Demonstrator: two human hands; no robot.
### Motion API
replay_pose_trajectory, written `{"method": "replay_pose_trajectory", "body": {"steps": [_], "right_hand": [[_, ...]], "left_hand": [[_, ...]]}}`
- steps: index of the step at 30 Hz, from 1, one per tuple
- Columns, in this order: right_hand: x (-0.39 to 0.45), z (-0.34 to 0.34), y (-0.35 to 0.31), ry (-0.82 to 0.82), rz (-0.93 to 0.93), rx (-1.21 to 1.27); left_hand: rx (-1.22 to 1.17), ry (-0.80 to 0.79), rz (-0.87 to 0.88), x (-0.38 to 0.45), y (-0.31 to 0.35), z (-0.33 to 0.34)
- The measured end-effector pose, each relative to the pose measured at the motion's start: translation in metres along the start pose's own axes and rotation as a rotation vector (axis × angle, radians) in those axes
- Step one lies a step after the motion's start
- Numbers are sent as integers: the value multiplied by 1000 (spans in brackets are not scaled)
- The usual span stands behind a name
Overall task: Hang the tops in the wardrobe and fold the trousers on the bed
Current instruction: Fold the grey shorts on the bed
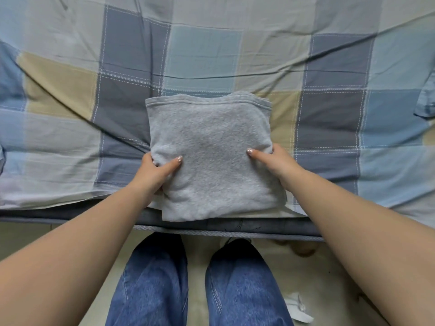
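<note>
The bed [70, 95] filled most of the view, its checked sheet [202, 55] creased in long diagonal lines, and the person stood at its near edge in blue jeans [153, 278]. On the sheet, right at that near edge, lay the grey trousers [211, 156], already brought down to a thick, roughly square bundle with several layers showing at the far side and a stitched hem running across the top. The cloth looked soft and fleecy, heavy enough to hold its shape. Judging from this, the folding of this pair was all but finished; only a last squaring or setting aside seemed left. No tops and no wardrobe were in view, so that half of the task could not be judged. A bit of blue cloth [423, 107] at the right edge of the bed may have been another garment, though too little of it showed to say.

The left hand [153, 170] gripped the bundle's near-left corner, thumb on top and fingers tucked under the edge. The right hand [275, 158] clasped the right side likewise, thumb pressed on the top layer.
</note>
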State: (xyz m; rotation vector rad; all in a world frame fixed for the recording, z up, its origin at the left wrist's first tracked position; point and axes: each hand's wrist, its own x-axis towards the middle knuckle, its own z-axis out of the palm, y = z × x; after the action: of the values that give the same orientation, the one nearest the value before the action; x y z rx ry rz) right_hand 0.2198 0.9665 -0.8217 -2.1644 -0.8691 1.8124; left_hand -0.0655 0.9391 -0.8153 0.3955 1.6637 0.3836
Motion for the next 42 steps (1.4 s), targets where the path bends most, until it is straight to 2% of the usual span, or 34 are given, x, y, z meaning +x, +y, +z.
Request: {"method": "replay_pose_trajectory", "body": {"steps": [4, 8, 12, 19, 27, 31, 35, 38, 42], "right_hand": [[6, -1, 2, -90, -5, 77], [-3, -8, 1, -153, 18, 151], [-26, -27, -16, -195, -8, 226], [-134, -81, -49, -184, -109, 352], [-322, -103, -86, -39, -230, 583], [-423, -77, -94, 82, -304, 732], [-507, -46, -89, 174, -331, 849], [-564, -27, -80, 257, -382, 925], [-643, -8, -56, 404, -443, 1040]], "left_hand": [[-132, -119, -41, 5, 1, 19], [-183, -64, -45, -6, 6, 29], [-197, -88, -11, -31, 31, 31], [-198, -296, 72, -125, 88, 31], [-22, -594, 180, -246, 167, 14], [133, -762, 235, -315, 204, -8], [248, -860, 238, -371, 224, -20], [309, -885, 289, -413, 230, -19], [432, -1023, 337, -476, 224, -2]]}}
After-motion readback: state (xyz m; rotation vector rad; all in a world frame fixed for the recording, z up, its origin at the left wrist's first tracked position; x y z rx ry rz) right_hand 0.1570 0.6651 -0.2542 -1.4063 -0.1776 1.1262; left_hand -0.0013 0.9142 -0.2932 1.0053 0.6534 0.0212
